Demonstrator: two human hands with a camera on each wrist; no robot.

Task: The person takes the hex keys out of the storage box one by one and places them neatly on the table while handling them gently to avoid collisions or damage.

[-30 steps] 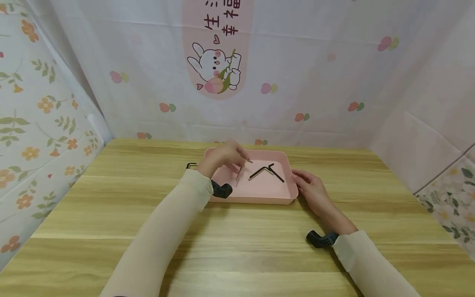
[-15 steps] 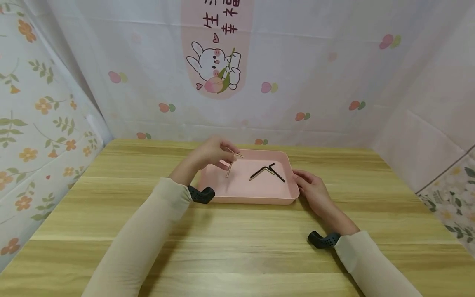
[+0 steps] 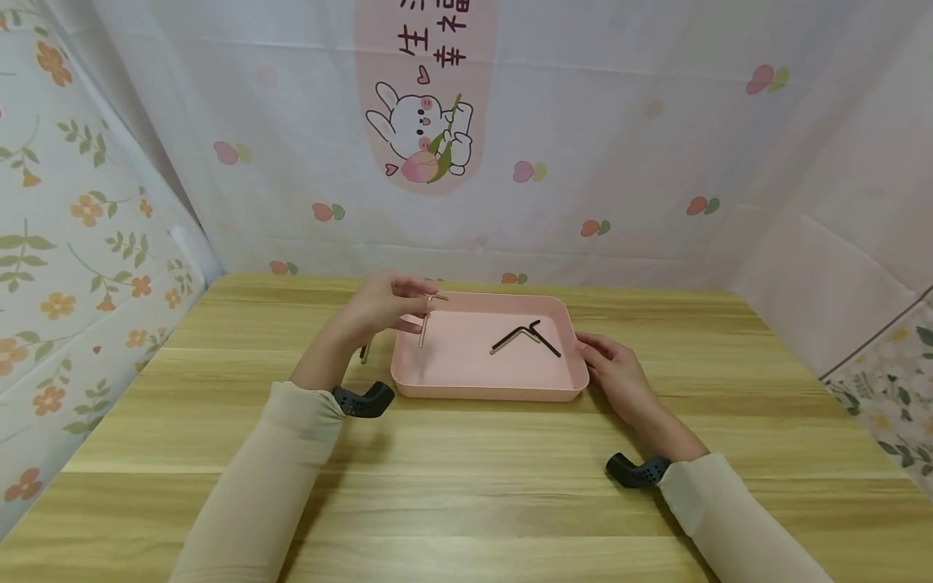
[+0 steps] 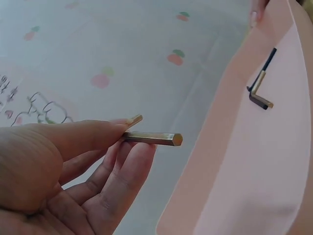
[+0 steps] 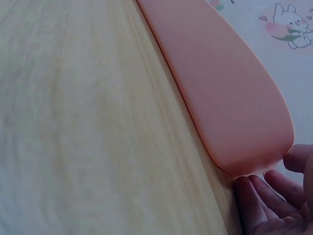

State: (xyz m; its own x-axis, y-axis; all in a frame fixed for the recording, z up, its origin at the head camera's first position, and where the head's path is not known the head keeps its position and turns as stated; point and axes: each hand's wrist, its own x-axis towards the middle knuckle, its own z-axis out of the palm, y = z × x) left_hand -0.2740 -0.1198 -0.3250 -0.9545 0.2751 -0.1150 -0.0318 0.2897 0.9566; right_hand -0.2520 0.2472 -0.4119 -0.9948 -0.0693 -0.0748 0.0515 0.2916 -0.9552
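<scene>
My left hand (image 3: 386,308) pinches a brass-coloured hex key (image 4: 154,138) between thumb and fingers, above the left end of a shallow pink tray (image 3: 490,392). Its long arm hangs down and its short arm points right. In the tray, toward the right, lie a black hex key (image 3: 548,341) and, left of it, a black one (image 3: 505,338) beside a brass-coloured one (image 3: 502,346). At the tray's right end, my right hand (image 3: 615,376) rests thumb and fingers against the outer wall; the right wrist view shows the fingertips low on it.
Left of the tray, hex keys (image 3: 365,353), dark and brass-coloured, lie on the wooden table (image 3: 466,478), partly hidden by my left hand. A printed white curtain (image 3: 619,146) hangs behind the table, with floral cloth (image 3: 80,243) at the left side.
My left hand has moved left from over the tray's interior to its left end, lifting the brass-coloured hex key out. The right hand stays at the tray's right end.
</scene>
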